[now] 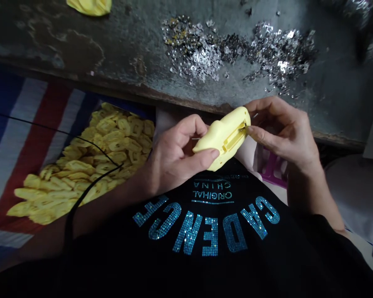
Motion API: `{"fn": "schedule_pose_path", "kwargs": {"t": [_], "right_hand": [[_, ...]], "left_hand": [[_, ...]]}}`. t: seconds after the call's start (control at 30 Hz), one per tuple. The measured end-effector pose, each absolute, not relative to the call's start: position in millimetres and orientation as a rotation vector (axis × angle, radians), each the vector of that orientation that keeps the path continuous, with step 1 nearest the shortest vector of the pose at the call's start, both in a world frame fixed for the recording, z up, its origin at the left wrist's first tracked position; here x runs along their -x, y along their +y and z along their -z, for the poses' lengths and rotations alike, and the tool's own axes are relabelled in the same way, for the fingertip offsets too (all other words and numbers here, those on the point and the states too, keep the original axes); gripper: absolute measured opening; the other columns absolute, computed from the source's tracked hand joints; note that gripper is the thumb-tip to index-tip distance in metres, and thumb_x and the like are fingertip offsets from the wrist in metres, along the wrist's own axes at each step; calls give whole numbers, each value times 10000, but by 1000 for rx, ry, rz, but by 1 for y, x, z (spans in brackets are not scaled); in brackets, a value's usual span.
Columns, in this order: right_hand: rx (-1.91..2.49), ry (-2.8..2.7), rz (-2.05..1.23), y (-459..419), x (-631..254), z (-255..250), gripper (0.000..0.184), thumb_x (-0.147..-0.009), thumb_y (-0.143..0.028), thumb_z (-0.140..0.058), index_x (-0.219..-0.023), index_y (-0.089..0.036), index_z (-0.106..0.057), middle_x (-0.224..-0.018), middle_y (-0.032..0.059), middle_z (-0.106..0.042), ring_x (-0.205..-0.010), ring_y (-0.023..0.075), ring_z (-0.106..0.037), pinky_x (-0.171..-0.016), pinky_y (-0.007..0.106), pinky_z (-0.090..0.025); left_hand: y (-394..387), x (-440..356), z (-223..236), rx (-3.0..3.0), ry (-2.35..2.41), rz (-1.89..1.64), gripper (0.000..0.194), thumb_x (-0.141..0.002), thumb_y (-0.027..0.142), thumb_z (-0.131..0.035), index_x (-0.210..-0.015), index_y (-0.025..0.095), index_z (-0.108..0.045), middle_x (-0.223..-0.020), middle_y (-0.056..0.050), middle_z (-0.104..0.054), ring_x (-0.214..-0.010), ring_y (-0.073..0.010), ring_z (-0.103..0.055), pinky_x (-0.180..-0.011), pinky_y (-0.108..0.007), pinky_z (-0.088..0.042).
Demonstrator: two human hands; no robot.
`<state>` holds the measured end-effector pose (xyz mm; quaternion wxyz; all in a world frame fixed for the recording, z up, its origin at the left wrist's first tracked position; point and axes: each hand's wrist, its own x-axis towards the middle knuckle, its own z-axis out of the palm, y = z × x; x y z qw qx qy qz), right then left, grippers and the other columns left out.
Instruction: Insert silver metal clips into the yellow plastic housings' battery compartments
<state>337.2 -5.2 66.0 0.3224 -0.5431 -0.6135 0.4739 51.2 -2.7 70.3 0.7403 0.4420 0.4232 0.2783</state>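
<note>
Left hand [177, 155] pinching yellow shell [225, 138]; right hand [281, 128] pinching at slot end. Metal clips [195, 49] along bench's [127, 45] far side.

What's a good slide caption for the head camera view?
Two hands, left and right, hold a yellow plastic shell near scattered metal pieces.

And here's my left hand [174, 155] in close, thumb stretched out straight and index finger curled above it in a firm grip, with my left forearm [105, 207] slanting in from the lower left. Over on the other side, my right hand [286, 134] arches at the knuckles, thumb pointing inward toward the left, my right forearm [311, 188] angling up from the lower right!
</note>
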Motion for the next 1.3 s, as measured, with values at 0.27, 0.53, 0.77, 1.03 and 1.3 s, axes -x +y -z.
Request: {"fn": "schedule_pose_path", "kwargs": {"t": [0.27, 0.53, 0.77, 1.03, 1.3], "right_hand": [[1476, -1608, -1104, -18, -330, -62, 332, -922, -334, -936, -1219, -405, -808, -1133, 33, -836, -958, 290, -776, -879, 497, -711], [1318, -1604, -659, -46, -318, -36, 408, -996, -344, -852, -1363, -504, -773, -1151, 30, -826, -982, 344, -783, -882, 596, -684], [1190, -1659, -427, -43, -322, -25, 440, -975, -370, -825, -1407, -433, -767, -1068, 49, -821, -946, 353, -807, -798, 575, -693], [1269, -1591, -465, -46, -316, -25, 432, -989, -381, -848, -1402, -473, -758, -1134, 43, -821, -973, 347, -790, -835, 587, -682], [1377, -1204, -737, -46, -295, -16, 381, -948, -446, -949, -1261, -350, -755, -1128, 20, -803, -979, 238, -803, -867, 403, -692]], "left_hand": [[0, -50, -73, -1311, 782, -553, 366, -818, 298, -1014, -997, 254, -698, -1254, -47, -816, -1087, -281, -781, -937, -422, -671], [20, -50, -50, -1547, 546, -398, 1355, -558, 431, -1165, -1748, 375, -518, -1591, -127, -668, -1393, -413, -710, -1157, -583, -642], [21, -58, -46, -1745, 414, -497, 1258, -603, 570, -1137, -1720, 305, -624, -1523, -137, -680, -1386, -398, -716, -1179, -517, -668], [16, -58, -49, -1593, 491, -605, 976, -646, 545, -1138, -1516, 270, -793, -1456, -138, -777, -1291, -370, -785, -1106, -484, -713], [9, -44, -65, -1146, 771, -695, 848, -777, 338, -1088, -1529, 337, -696, -1510, -78, -807, -1217, -289, -811, -1035, -401, -687]]}}
